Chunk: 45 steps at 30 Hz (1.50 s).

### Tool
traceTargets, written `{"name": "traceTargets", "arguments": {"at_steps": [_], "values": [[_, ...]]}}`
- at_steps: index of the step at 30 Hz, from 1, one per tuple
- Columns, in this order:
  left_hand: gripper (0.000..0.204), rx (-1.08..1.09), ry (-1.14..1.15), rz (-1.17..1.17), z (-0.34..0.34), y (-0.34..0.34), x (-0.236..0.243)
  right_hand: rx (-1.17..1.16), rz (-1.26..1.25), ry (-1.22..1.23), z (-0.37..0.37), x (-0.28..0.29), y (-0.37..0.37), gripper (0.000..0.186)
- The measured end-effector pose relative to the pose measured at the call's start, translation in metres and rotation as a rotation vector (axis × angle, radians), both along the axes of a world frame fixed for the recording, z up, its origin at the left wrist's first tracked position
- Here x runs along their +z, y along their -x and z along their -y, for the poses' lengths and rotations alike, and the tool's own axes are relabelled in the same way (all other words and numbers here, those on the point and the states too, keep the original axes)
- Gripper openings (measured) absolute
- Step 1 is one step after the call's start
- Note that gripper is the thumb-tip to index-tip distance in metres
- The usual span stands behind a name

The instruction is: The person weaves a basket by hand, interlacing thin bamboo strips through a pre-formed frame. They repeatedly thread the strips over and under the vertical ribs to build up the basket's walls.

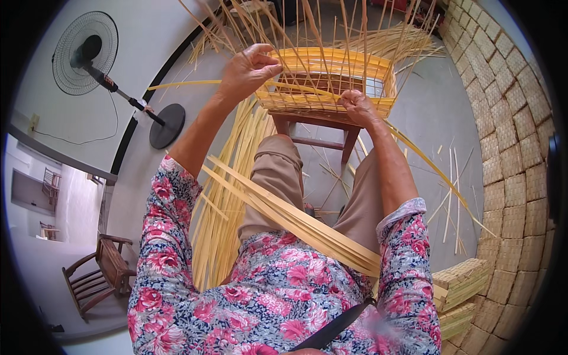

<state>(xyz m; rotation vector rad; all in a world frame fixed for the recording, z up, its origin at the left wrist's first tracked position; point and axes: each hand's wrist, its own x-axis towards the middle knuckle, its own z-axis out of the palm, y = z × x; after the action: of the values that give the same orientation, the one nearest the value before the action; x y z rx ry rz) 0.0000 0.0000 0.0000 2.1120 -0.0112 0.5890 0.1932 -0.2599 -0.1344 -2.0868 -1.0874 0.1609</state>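
A half-woven yellow basket (329,54) rests on a brown wooden stool (316,123) before my knees, its thin upright stakes rising all round. A long yellow bamboo strip (435,168) runs along the basket's near wall and trails off both sides. My right hand (360,109) is closed in a pinch on this strip at the near wall, towards the right corner. At the near left corner, my left hand (251,72) has its fingers curled and thumb pressed in among the stakes. What it pinches is hidden. Several flat bamboo strips (296,220) lie across my lap.
A bundle of long strips (228,195) lies beside my left leg. A standing fan (167,125) and a wooden chair (100,271) are at left. Stacked woven blocks (513,142) line the right side. Loose strips (454,198) lie on the grey floor.
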Motion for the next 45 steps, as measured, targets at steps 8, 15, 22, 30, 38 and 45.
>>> {"name": "traceTargets", "arguments": {"at_steps": [8, 15, 22, 30, 38, 45], "values": [[0.028, -0.162, 0.098, -0.166, 0.019, 0.007, 0.021, 0.016, -0.007, -0.074, -0.001, -0.005, 0.001, 0.013], [0.035, -0.209, 0.045, -0.193, 0.038, -0.014, 0.035, -0.014, 0.010, -0.097, -0.005, -0.003, 0.002, 0.014], [0.057, -0.532, -0.062, -0.319, 0.074, -0.033, 0.070, -0.036, -0.030, -0.133, -0.010, -0.008, 0.002, 0.015], [0.040, -0.205, -0.363, -0.556, 0.109, -0.077, 0.081, -0.107, -0.020, -0.086, -0.011, 0.003, 0.014, 0.018], [0.057, -0.477, -0.273, -0.402, 0.126, -0.123, 0.049, -0.052, -0.080, -0.122, -0.024, 0.001, 0.014, 0.017], [0.023, -0.385, -0.537, -0.334, 0.149, -0.118, 0.050, -0.010, 0.204, -0.095, -0.002, 0.009, 0.021, 0.015]]}}
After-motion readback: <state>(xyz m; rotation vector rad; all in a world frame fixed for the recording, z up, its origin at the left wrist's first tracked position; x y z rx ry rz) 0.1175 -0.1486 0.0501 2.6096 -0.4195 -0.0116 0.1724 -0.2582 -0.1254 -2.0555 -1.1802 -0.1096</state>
